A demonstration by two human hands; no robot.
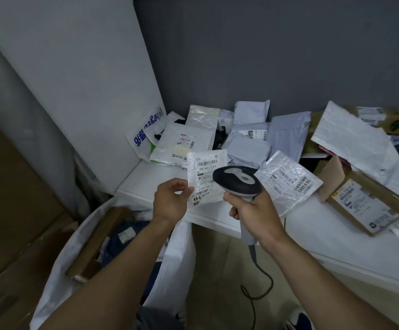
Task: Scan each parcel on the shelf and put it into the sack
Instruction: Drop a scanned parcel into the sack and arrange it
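My left hand (169, 202) pinches the lower left edge of a small white parcel (205, 170) with a barcode label, held upright above the shelf's front edge. My right hand (253, 210) grips the handle of a grey and black barcode scanner (237, 181), whose head sits just right of the parcel and covers its lower right corner. The white shelf (324, 239) carries a heap of several parcels (248, 139). The open white sack (79, 244) stands below my left arm at the lower left, with a brown box and dark items inside.
A flat white parcel (289, 182) and a brown cardboard box (365, 203) lie on the shelf right of the scanner. The scanner cable (262, 279) hangs down to the floor. Brown cartons (10, 210) stand left of the sack. A grey wall backs the shelf.
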